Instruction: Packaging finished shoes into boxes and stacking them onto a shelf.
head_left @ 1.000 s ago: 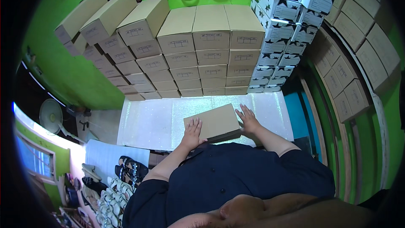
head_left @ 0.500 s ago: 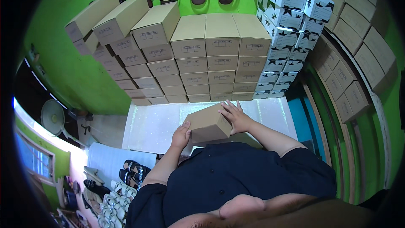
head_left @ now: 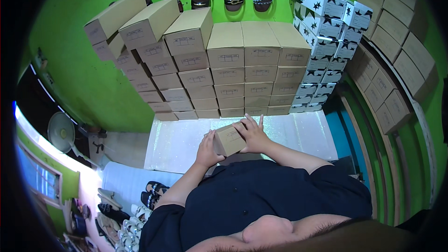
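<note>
A brown cardboard shoebox (head_left: 229, 141) is held between my two hands, close in front of my chest and over a white glittery tabletop (head_left: 170, 142). One small end, with a printed panel, shows. My left hand (head_left: 206, 149) presses on the box's left side, its fingers together along the edge. My right hand (head_left: 253, 135) grips the right side, its thumb low on the box and some fingers spread beyond the upper edge. The box's underside and far end are hidden.
Stacked brown shoeboxes (head_left: 226, 46) stand behind the table, with white star-patterned boxes (head_left: 322, 49) at their right. Sandals (head_left: 234, 0) hang on the green wall. More boxes fill a shelf (head_left: 380, 79) at right. Footwear (head_left: 151, 193) and a fan (head_left: 60, 130) are at left.
The shoebox has been turned, so its printed small end shows instead of its long side. Both hands have shifted their hold and are closer together. The whole view has shifted slightly.
</note>
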The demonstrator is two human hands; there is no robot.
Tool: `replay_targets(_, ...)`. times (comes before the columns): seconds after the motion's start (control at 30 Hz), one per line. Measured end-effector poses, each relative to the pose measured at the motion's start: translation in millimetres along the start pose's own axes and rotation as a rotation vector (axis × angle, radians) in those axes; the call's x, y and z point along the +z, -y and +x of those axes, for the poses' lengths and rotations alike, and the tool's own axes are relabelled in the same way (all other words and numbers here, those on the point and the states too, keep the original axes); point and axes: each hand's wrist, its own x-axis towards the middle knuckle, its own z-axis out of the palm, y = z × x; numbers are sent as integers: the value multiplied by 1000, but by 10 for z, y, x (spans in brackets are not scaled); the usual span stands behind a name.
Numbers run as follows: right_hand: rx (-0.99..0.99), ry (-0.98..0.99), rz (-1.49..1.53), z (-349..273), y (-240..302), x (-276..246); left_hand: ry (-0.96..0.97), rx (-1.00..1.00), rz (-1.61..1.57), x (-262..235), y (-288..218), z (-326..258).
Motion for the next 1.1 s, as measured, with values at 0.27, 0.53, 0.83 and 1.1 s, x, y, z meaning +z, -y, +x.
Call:
replay_targets(0.27, 129, 157, 148, -43, -299, 38, 67, -54, -128, -149, 269, -36)
replay_targets(0.53, 12, 0, 485, -385, -334, 186, 153, 28, -130, -229, 33, 48)
replay_targets(0.83, 50, -216, 459, -1283, -388, -855, 208, 298, -194, -14, -855, 597)
replay_targets(1.1, 74, -472, 160, -2670, -566, -2134, 157, 751, -233, 406, -2487, 1231)
